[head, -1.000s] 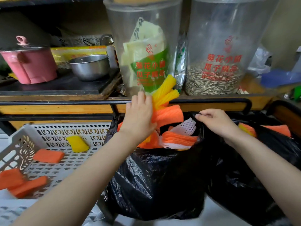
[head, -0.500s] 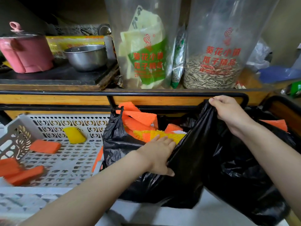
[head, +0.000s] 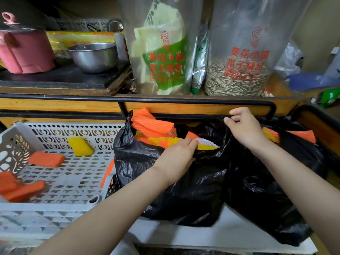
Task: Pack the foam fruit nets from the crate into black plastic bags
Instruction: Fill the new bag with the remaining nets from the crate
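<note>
Two hands worked at one black bag (head: 184, 190), which stood on a white surface (head: 211, 238) against the right side of the crate (head: 55, 208).

Left hand (head: 174, 159): fingers curled over the bag's near rim, thumb against the plastic, gripping that rim. The fingertips (head: 192, 143) touched a yellow net (head: 165, 140). Half a second before, this hand had lain flatter and lower on the bag's front. A second before, it had held a bunch of nets above the mouth.

Right hand (head: 244, 129): thumb and forefinger pinched the bag's right rim, the other fingers loosely bent. Half a second before, it had held that rim up as a tall flap. The flap now sat lower and more of the contents showed.

Contents of the bag: orange nets (head: 152, 124) piled at the back left and rising above the rim, the yellow net across the middle, and a white net (head: 207, 143) just beside the left fingertips.

Remaining in the crate, placed as before: one yellow piece (head: 81, 146), one orange piece (head: 46, 159), blurred orange pieces (head: 20, 190) at the left edge, and an orange strip (head: 108, 170) leaning at the right wall.

Second black bag (head: 287, 181): touching the first on its right, with an orange net (head: 301, 135) at its mouth.

Shelf above: pink pot (head: 25, 52), steel bowl (head: 93, 56), clear sack of sunflower seeds (head: 237, 76).
</note>
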Tool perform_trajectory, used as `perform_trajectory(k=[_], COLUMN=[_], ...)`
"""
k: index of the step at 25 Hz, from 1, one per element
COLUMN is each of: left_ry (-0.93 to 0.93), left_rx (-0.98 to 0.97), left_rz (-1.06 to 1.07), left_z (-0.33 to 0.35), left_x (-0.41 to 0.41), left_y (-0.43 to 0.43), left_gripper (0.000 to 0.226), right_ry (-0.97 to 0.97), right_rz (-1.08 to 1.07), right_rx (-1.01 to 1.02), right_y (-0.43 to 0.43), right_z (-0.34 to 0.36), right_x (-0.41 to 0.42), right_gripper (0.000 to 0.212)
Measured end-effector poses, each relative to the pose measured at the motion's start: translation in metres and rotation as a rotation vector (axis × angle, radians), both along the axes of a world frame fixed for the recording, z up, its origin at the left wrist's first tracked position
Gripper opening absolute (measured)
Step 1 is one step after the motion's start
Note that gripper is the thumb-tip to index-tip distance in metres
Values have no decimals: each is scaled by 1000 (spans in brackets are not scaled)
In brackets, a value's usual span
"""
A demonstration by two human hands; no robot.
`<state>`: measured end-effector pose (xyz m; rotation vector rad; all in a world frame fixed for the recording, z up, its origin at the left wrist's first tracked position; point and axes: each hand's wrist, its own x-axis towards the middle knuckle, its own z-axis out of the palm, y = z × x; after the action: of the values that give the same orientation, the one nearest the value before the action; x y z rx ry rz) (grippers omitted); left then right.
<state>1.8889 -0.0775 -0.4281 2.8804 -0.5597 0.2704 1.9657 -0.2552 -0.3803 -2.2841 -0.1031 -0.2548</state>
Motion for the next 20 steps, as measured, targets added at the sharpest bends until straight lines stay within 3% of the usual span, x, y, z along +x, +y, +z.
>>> perform_trajectory(k=[7, 10, 15, 20], left_ry=[-392, -409, -421, -208], left_rx=[211, 179, 237, 236], left_rz=[6, 42, 132, 414], left_z=[14, 24, 20, -8], left_x=[-6, -22, -63, -85], left_y=[14, 35, 138, 273], left_gripper=[22, 30, 21, 24], right_ry=[-141, -339, -669, -563], right_rz=[185, 227, 462, 747], right_rx=[-450, -430, -362, -389], right_y=[35, 63, 149, 262], right_z=[14, 21, 25, -12], right_x=[-34, -51, -76, -78], right_gripper=[36, 30, 16, 21])
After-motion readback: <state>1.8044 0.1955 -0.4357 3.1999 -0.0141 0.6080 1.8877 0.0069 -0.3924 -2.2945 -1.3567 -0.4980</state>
